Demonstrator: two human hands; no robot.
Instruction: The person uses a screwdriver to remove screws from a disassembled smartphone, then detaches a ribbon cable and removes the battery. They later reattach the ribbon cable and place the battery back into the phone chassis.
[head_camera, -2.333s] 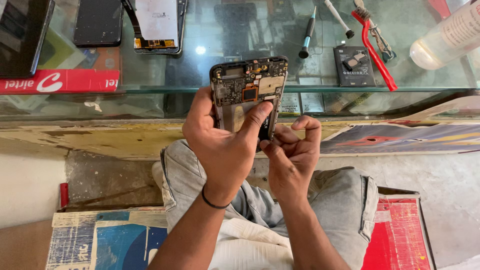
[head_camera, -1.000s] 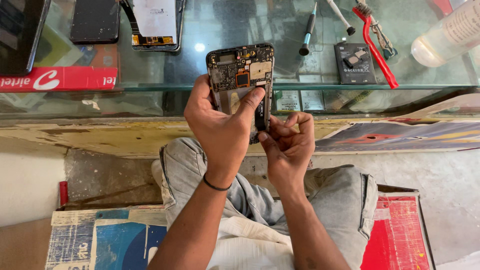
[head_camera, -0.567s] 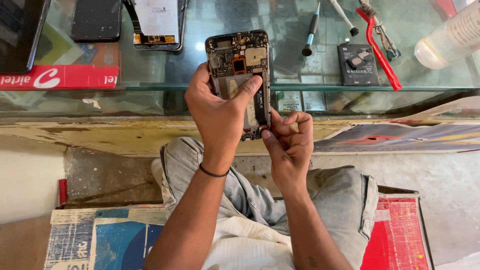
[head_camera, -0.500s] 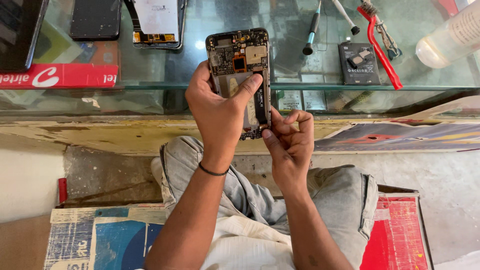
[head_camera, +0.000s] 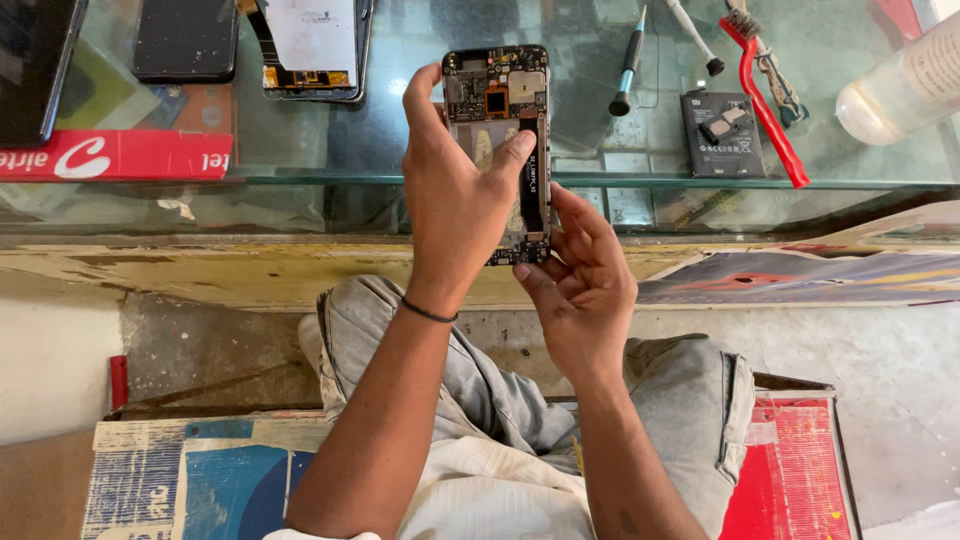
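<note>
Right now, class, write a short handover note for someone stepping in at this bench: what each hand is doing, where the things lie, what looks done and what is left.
Left hand: grip around the opened phone, thumb across its middle, held upright above the glass counter.
Right hand: fingertips at the phone's lower right edge, steadying it; holds no tool.
On the counter: screwdriver, battery, red brush, a loose screen, a dark phone, a bottle.
Done: back cover off, circuit board exposed.
Left: phone not yet closed up; the battery lies apart on the counter.
</note>
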